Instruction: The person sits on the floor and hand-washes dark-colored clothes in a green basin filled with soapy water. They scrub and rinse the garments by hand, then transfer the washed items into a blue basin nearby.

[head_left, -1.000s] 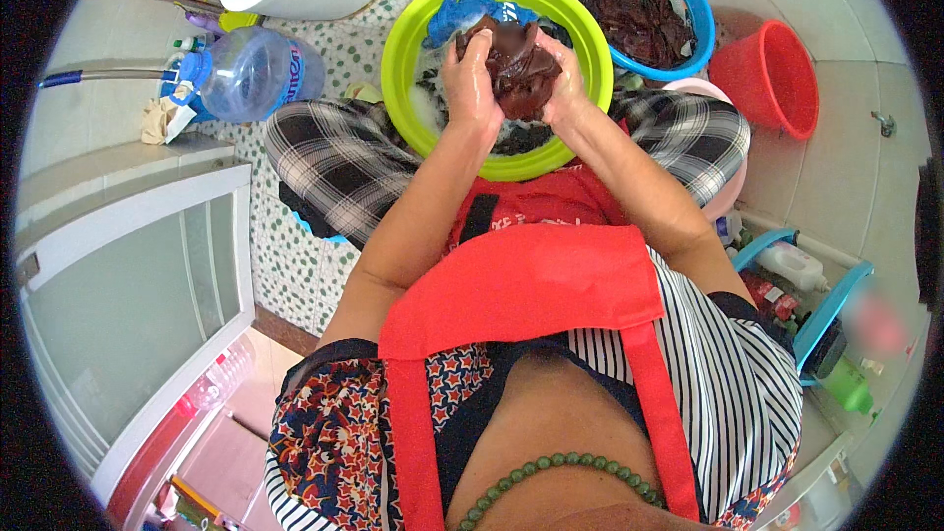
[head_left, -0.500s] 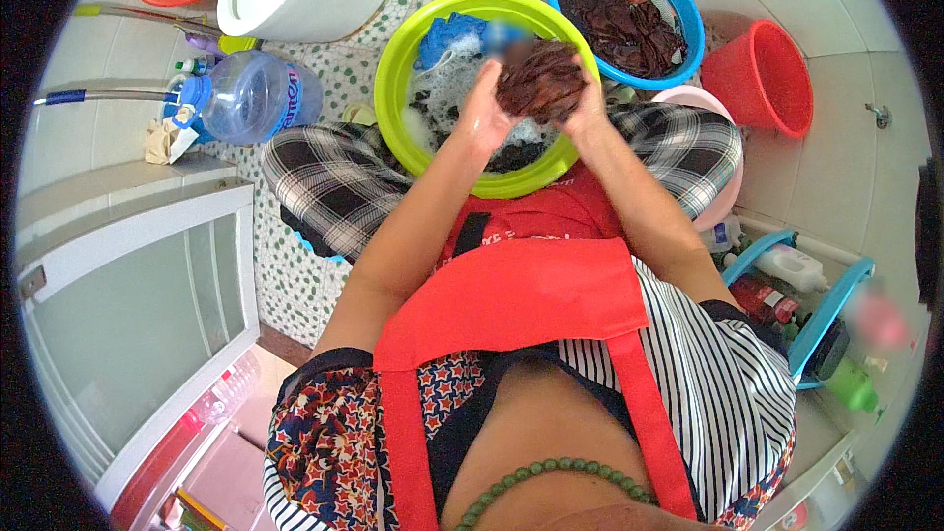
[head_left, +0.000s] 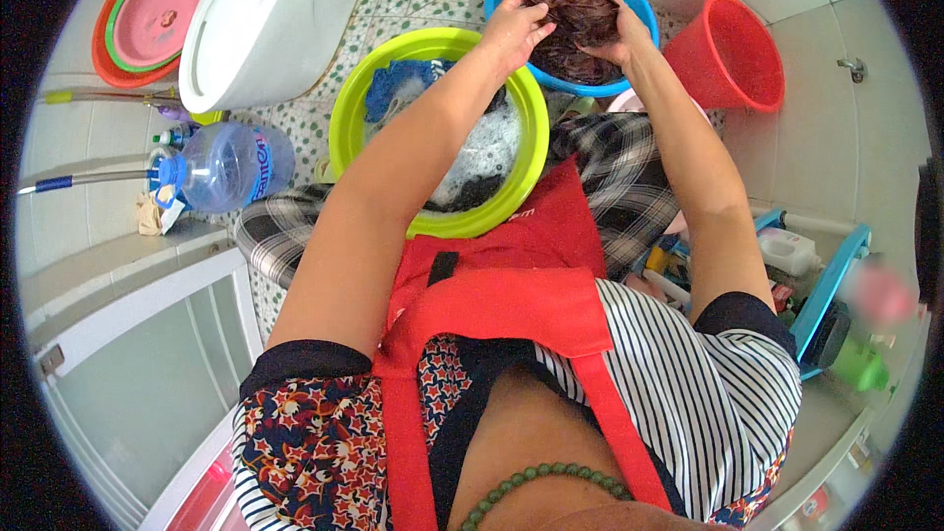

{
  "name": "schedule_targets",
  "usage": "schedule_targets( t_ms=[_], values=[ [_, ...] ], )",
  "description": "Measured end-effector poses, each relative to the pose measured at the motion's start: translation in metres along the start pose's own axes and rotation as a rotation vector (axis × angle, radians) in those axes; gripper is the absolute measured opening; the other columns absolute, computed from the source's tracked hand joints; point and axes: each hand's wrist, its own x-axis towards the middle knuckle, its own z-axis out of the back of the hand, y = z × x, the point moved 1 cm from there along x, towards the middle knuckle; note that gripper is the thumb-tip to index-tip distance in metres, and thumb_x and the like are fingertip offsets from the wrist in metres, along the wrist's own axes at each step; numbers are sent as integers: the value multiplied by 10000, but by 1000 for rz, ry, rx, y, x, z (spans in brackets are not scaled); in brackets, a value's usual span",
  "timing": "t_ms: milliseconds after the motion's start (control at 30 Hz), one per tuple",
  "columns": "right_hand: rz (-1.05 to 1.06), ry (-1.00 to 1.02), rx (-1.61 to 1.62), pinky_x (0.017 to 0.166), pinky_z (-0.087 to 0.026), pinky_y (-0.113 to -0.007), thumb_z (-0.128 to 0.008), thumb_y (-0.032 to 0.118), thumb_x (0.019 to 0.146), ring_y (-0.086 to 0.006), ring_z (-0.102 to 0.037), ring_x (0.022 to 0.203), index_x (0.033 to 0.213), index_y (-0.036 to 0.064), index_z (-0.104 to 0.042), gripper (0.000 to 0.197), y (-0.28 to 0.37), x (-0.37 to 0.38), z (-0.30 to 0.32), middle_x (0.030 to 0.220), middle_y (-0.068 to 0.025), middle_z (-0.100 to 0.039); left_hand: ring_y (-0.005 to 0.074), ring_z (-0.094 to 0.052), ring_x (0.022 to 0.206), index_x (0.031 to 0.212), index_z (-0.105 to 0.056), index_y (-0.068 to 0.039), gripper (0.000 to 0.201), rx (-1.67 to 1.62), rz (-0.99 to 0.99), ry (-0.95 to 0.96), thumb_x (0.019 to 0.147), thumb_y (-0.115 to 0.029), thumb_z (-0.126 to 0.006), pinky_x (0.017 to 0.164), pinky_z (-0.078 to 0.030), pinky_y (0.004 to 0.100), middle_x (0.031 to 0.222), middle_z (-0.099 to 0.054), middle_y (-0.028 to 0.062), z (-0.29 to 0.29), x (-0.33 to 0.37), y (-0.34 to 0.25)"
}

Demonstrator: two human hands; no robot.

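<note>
Over the blue basin (head_left: 501, 2) at the far right of centre, a bunched wet dark-brown cloth (head_left: 573, 2) is between my two hands. My left hand (head_left: 514, 31) is at its left side, fingers spread and fingertips against it. My right hand (head_left: 629, 37) grips the right side, thumb on top and fingers partly hidden by the folds. More dark-brown fabric lies below in the same basin. Nearer to me, a lime-green basin (head_left: 536, 152) holds sudsy water, a blue cloth (head_left: 393, 88) and dark fabric, partly covered by my left forearm.
A red bucket (head_left: 733, 54) stands right of the blue basin. At the left are a white toilet (head_left: 251, 29), stacked basins (head_left: 147, 20) and a large clear bottle (head_left: 221, 165). A blue-framed rack (head_left: 831, 280) with bottles is by the right wall.
Both hands have carried the brown cloth from above the lime-green basin, away and rightward, to above the blue basin. My left fingers have spread apart. The view has shifted somewhat.
</note>
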Motion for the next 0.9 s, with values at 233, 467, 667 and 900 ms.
schedule_targets(
  t_ms=[233, 467, 667, 900],
  values=[
    [149, -63, 267, 998, -324, -560, -461, 370, 948, -306, -412, 1249, 1293, 81, -456, 450, 6, 8, -16, 1335, -125, -463, 349, -438, 1174, 1348, -360, -59, 513, -99, 33, -29, 881, -62, -572, 993, -426, 476, 1314, -418, 128, 19, 66, 18],
    [192, 165, 340, 817, -503, -381, -511, 296, 939, -294, -563, 1026, 1202, 38, -461, 372, 13, 59, -4, 1235, -154, -531, 330, -510, 1096, 1302, -406, -22, 465, 158, 85, 77, 882, -105, -587, 919, -491, 391, 1271, -461, 139, 28, 74, 2],
    [-4, 307, 197, 598, -552, -304, -546, 178, 910, -224, -645, 718, 957, 47, -602, 150, -13, 27, -44, 859, -105, -668, 256, -613, 981, 1151, -572, -40, 352, 971, 35, -60, 853, -220, -624, 869, -501, 353, 1104, -605, 116, 131, 18, -30],
    [84, 397, -198, 699, -527, -277, -564, 220, 901, -172, -627, 804, 1075, 40, -578, 251, -49, 11, -66, 955, -89, -650, 342, -613, 950, 1298, -467, -132, 630, 2141, -253, -341, 736, -296, -697, 830, -500, 419, 972, -633, 180, 220, -82, -2]
  ],
)
